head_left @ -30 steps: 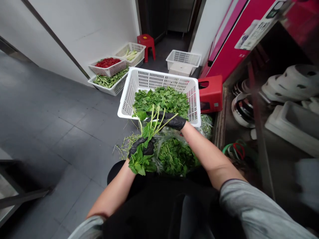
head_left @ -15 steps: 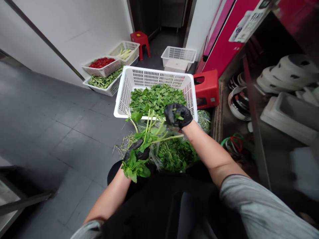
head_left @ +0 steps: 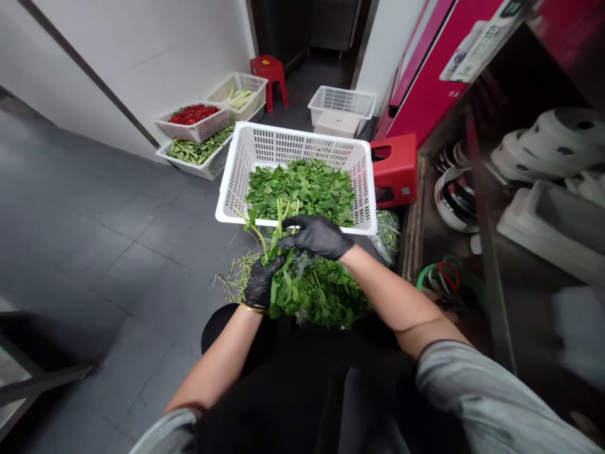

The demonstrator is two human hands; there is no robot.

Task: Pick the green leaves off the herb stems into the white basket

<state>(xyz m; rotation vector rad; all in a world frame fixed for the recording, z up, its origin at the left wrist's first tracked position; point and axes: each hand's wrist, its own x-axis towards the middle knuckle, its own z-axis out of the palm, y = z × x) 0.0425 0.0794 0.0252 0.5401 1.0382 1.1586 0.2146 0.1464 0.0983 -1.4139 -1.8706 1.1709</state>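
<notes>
My left hand (head_left: 263,280), in a black glove, is closed around a bunch of leafy greens (head_left: 287,291); bare stems stick up and leaves hang down beside the glove. From the right, my right hand (head_left: 322,236), gloved too, has its thumb and fingers bent around the upper stems of that bunch. Just beyond stands a white slotted basket (head_left: 302,134) with a heap of picked green leaves (head_left: 302,186) in it. Below my hands, more leafy greens (head_left: 335,293) lie in a clear plastic bag, partly hidden by my right arm.
Loose stems (head_left: 241,274) lie on the grey tiled floor (head_left: 142,239) at left. Baskets of red chillies (head_left: 195,115), green pods (head_left: 198,150) and pale vegetable pieces (head_left: 239,98) stand by the wall. A tipped red stool (head_left: 399,169) and metal shelving (head_left: 491,265) are at right.
My right hand has moved left from the basket's near edge to the stems; the leaf bits in it no longer show. My left hand has turned the bunch more upright.
</notes>
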